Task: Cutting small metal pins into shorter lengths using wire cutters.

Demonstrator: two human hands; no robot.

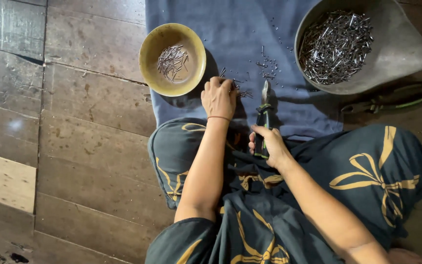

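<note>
Seated cross-legged on a dark plank floor, in dark green clothing with yellow bow prints, with a blue-grey cloth spread ahead of the knees

Two containers at the far edge of the cloth:
- yellow bowl at upper left, holding a small loose bunch of short metal pins on its bottom
- grey metal pan at upper right, partly off the cloth, filled with a dense heap of bright metal pins, far more than in the bowl

Scattered over the cloth between the two, more stray pins and tiny cut bits

Right hand wrapped around the green-and-black handles of cutting pliers, fingers clamped on the grip; long axis running nearly straight away from the body, nose pointing up toward the far edge of the cloth, tool lying low over the cloth just ahead of the knees

Left hand knuckles up on the cloth just left of the plier nose, fingers curled together over a few pins; whether pinched on one, impossible to tell

Off to the right, on the floor below the pan, a second pair of pliers with green-trimmed handles, lying roughly crosswise, well apart from both hands
</note>
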